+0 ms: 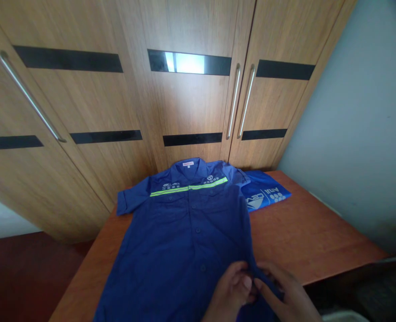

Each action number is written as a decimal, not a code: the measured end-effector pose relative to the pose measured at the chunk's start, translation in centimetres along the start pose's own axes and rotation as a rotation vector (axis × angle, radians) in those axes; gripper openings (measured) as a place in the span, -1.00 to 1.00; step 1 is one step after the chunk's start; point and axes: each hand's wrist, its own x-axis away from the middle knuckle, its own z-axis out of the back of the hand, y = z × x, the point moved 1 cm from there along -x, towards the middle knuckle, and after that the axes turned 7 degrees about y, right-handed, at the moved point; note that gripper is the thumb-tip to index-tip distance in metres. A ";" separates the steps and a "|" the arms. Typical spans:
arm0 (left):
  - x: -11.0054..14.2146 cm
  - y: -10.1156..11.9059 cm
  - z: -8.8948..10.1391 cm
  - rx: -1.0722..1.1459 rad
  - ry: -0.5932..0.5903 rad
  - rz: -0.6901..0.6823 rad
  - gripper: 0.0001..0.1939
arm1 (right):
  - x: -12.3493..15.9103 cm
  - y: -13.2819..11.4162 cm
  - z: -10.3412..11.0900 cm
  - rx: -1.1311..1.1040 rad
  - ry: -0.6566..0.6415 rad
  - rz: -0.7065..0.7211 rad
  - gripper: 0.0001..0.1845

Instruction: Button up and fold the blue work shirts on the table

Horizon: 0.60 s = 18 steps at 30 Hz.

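Observation:
A navy short-sleeved work shirt [171, 237] lies spread front side up, its collar toward the wardrobe. It has a yellow-green reflective stripe across the chest, pale printing above the stripe and dark buttons down the middle. Both hands are at its right side edge, low in the view. My left hand [233, 286] has its fingers curled and closed on the shirt's edge. Close beside it, my right hand [283, 288] pinches the same edge between thumb and fingers. Some fingertips are hidden in the cloth, and the shirt's bottom hem runs out of view.
The shirt rests on a reddish-brown wooden table [291, 237]. Partly under its right sleeve lies a bright blue folded item [268, 190] with white printing. A wooden wardrobe [191, 107] with metal handles stands behind, a pale wall [359, 134] to the right.

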 end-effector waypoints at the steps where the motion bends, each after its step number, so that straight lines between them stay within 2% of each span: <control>1: -0.6 0.1 -0.3 0.043 0.012 0.044 -0.27 | 0.0 -0.8 -0.3 0.000 -0.086 0.029 -0.71; 3: -1.5 0.5 -0.4 0.022 0.094 0.044 -0.34 | -0.5 -2.0 -0.4 -0.045 -0.277 0.063 -0.75; 5: -2.1 1.0 0.0 -0.064 0.188 0.000 -0.45 | -2.2 -2.2 0.3 -0.162 -0.364 0.048 -0.76; 7: -2.3 1.2 0.4 -0.123 0.240 -0.020 -0.54 | -5.7 -1.4 1.5 -0.347 -0.257 -0.033 -0.69; 8: -2.4 1.3 0.5 -0.135 0.247 -0.020 -0.58 | -7.9 -0.7 2.2 -0.445 -0.132 -0.088 -0.68; 10: -2.3 1.6 0.7 -0.135 0.237 -0.024 -0.64 | -12.9 0.8 3.4 -0.689 0.162 -0.336 -0.67; 14: -1.8 2.3 1.0 -0.106 0.201 -0.060 -0.66 | -22.0 2.7 3.2 -0.795 0.221 -0.469 -0.67; 18: -0.8 3.3 1.2 -0.170 0.180 -0.053 -0.66 | -27.8 3.4 0.7 -0.910 0.228 -0.586 -0.72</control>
